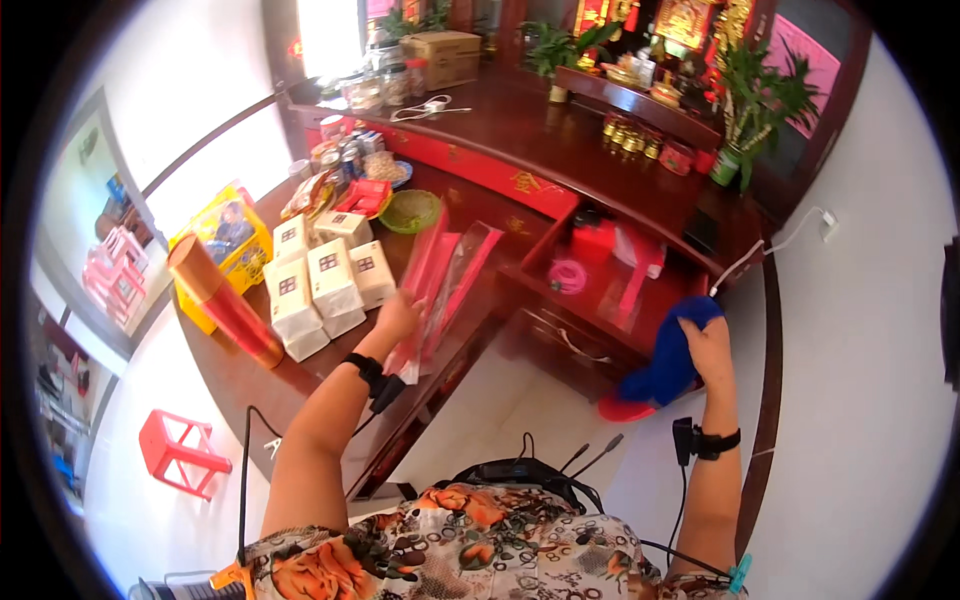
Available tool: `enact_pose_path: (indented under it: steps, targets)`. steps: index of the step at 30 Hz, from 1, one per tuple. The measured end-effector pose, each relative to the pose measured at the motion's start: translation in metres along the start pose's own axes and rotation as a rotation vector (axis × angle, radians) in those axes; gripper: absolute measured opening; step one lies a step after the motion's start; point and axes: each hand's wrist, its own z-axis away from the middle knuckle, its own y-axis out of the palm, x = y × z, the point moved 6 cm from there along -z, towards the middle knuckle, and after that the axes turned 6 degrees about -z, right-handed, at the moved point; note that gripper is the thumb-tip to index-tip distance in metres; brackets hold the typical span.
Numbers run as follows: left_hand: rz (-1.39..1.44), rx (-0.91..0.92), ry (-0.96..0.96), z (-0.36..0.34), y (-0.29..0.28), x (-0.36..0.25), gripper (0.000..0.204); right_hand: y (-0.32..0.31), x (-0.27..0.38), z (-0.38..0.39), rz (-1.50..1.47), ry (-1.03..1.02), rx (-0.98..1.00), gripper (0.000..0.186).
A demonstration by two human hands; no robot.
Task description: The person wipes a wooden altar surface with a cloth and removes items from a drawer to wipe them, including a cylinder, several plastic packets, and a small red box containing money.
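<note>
My left hand (400, 314) is closed on a long pink-red packet (424, 262) in clear wrapping, at the right side of the wooden table. Beside it lies another long clear packet with pink edges (474, 262). My right hand (708, 345) grips a blue cloth (672, 350), which hangs at the front right corner of an open drawer (540, 262). Inside that drawer are a red box (594, 240), a pink coil (568, 277) and a pink strip (634, 288). Below the cloth shows part of a red round thing (625, 408).
Left of my left hand stand several white tissue packs (330, 278), a tall red-gold tube (225, 300) and a yellow basket (245, 262). Behind them is a green bowl (410, 211). A white cable (765, 247) runs to the right wall. A red stool (183, 450) stands on the floor.
</note>
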Motion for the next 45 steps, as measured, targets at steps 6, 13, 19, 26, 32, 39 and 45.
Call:
enact_pose_path:
  steps: [6, 13, 19, 26, 32, 39, 45]
  targets:
    - [-0.049, -0.519, 0.421, 0.021, -0.041, -0.140, 0.061, 0.002, -0.067, 0.000, 1.090, 0.015, -0.063, 0.023]
    - [0.216, 0.085, 0.750, 0.028, 0.043, -0.334, 0.047, 0.007, -0.057, -0.003, 1.043, -0.046, -0.064, 0.026]
    - [-0.361, 0.412, 1.011, -0.007, 0.242, -0.405, 0.046, -0.010, -0.068, 0.008, 0.996, -0.017, -0.095, 0.027]
    - [-0.531, 0.817, 1.009, 0.006, 0.297, -0.409, 0.045, -0.027, -0.079, 0.016, 0.992, 0.060, -0.081, 0.024]
    - [-0.296, 0.423, 0.401, -0.021, 0.211, -0.396, 0.033, -0.011, -0.070, 0.007, 0.948, 0.020, -0.042, 0.024]
    - [0.568, 0.227, 0.206, -0.046, 0.140, -0.358, 0.019, 0.005, -0.067, 0.001, 0.956, -0.004, -0.022, 0.024]
    - [1.181, 0.972, -0.203, -0.015, 0.087, -0.311, 0.017, 0.009, -0.063, 0.001, 0.947, -0.078, -0.055, 0.025]
